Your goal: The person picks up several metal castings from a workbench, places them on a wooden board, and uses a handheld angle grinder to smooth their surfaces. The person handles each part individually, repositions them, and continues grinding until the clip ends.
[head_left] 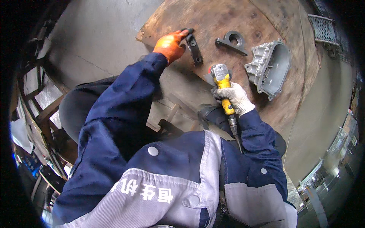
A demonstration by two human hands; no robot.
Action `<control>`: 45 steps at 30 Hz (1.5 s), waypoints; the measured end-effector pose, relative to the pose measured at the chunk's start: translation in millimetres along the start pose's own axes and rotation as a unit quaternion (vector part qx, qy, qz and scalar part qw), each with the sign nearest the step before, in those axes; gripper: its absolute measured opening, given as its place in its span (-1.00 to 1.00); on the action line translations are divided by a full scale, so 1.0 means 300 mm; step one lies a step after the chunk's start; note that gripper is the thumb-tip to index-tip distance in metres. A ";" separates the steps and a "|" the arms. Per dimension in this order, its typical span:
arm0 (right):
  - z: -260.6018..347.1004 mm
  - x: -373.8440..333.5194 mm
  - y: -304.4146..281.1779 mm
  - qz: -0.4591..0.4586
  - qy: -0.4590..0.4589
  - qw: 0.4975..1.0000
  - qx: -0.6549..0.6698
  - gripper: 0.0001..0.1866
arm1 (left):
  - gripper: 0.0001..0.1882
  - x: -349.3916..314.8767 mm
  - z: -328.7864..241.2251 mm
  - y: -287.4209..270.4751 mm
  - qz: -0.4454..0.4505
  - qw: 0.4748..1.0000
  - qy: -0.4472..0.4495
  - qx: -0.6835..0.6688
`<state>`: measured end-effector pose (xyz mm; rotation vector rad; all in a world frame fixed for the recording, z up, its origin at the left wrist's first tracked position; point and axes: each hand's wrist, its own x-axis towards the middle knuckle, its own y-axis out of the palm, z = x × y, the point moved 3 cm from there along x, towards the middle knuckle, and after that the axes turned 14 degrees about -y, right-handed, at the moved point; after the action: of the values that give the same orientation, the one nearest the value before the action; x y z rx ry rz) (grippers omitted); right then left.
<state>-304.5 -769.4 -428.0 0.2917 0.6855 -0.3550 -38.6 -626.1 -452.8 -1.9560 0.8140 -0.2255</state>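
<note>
A dark bracket [194,48] near the wooden board's [228,15] left edge is touched by the flat, open left hand [170,45]; a yellow grinder [222,85], gripped in the closed right hand [235,98], is not yet applied.

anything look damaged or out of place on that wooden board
Only the wooden board itself: it is stained and scorched dark in patches. The three metal parts lie flat and apart; the left hand touches the dark bracket, the right hand grips the yellow grinder.

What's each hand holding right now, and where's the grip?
Right hand grips the yellow air grinder around its body, behind the head. Left hand rests on the end of a dark metal bracket on the wooden board; no lift visible.
</note>
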 end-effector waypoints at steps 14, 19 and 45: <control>-0.072 0.160 0.138 0.028 -0.005 0.997 -0.066 -0.70 | -0.44 0.117 0.100 0.203 0.137 0.984 -0.021 -0.113; -0.052 0.151 0.120 -0.002 0.004 1.000 0.029 -0.68 | -0.44 0.122 0.086 0.172 0.156 0.971 -0.043 -0.177; 0.186 -0.262 -0.118 -0.073 -0.110 0.965 0.227 -0.63 | -0.63 0.027 -0.064 0.061 0.294 0.730 -0.292 -0.544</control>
<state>-344.3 -804.9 -340.1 0.6291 0.4004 -0.6768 -49.8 -650.6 -459.6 -2.3830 1.1890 1.5039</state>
